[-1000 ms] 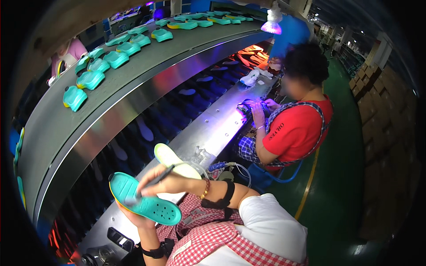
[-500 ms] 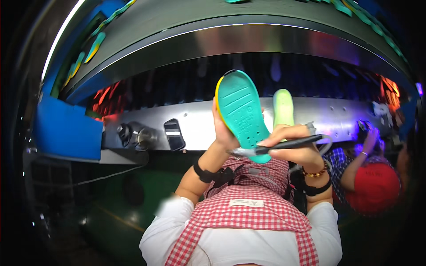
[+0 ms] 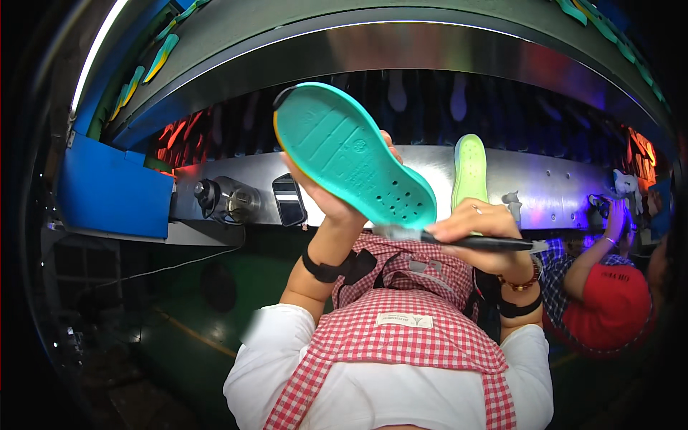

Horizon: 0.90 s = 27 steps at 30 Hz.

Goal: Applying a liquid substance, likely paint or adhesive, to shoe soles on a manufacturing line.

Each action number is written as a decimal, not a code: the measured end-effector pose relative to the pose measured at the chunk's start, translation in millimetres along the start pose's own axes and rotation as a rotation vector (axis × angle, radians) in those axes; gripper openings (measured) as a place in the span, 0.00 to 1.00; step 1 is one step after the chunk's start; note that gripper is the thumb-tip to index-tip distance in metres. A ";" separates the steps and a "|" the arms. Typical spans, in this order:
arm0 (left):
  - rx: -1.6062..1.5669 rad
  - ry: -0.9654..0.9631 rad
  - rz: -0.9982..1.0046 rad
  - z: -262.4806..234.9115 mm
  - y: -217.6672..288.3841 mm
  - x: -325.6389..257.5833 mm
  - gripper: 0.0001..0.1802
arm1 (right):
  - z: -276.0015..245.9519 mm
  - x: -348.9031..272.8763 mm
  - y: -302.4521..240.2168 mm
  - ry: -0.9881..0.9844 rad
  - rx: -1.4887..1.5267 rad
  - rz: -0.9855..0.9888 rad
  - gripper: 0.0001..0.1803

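Since the earlier frame our view has barely shifted; the teal sole [image 3: 355, 166] now tilts further left, heel end up, and the brush [image 3: 459, 241] sits lower, at its toe. Our left hand [image 3: 331, 195] grasps the teal sole from behind, fingers wrapped round its edge, holding it raised in front of the steel machine ledge [image 3: 559, 188]. Our right hand [image 3: 481, 228] is clenched on the dark brush handle, bristle tip touching the sole's toe end. We see a pale green sole [image 3: 470, 169] upright behind the right hand, against the ledge. Black knobs [image 3: 221, 198] sit at the ledge's left end, beside a blue panel [image 3: 115, 188]. At the right edge another person in a red shirt [image 3: 615, 304] works at the same ledge.
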<state>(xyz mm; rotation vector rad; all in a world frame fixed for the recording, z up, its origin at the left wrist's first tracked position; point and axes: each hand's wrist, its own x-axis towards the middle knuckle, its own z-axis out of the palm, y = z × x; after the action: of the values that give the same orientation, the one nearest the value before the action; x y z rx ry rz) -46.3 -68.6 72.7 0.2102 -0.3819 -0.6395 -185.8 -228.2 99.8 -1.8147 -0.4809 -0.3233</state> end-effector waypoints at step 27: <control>0.216 0.034 -0.539 -20.1 0.1 -10.0 0.25 | 6.2 1.7 -1.3 0.037 0.047 0.182 0.11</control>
<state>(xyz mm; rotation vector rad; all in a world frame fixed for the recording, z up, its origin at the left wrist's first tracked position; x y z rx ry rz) -45.3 -60.9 51.6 0.5401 -0.3626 -1.1238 -185.1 -221.7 99.8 -1.7886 -0.2922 -0.2179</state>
